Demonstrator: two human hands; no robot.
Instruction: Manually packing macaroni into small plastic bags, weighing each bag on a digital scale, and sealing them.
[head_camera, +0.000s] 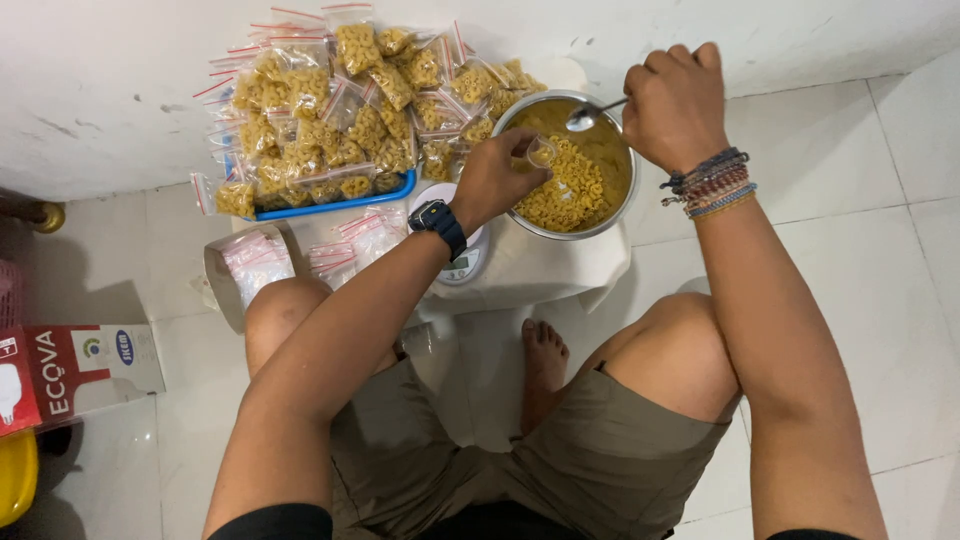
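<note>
My left hand (497, 178) holds a small clear plastic bag (541, 152) open over the metal bowl (622, 205) of yellow elbow macaroni (575, 190). A dark watch sits on that wrist. My right hand (675, 103), with beaded bracelets on the wrist, grips a metal spoon (586, 118) whose scoop hangs above the far side of the bowl. The bowl stands on a low white table (545, 270) in front of my knees.
A blue tray (335, 205) heaped with several filled red-zip macaroni bags (330, 110) stands at the back left against the wall. A white kitchen scale (462, 265) lies under my left forearm. Empty zip bags (258, 262) lie left of it. A red and white box (70, 375) sits on the tiled floor.
</note>
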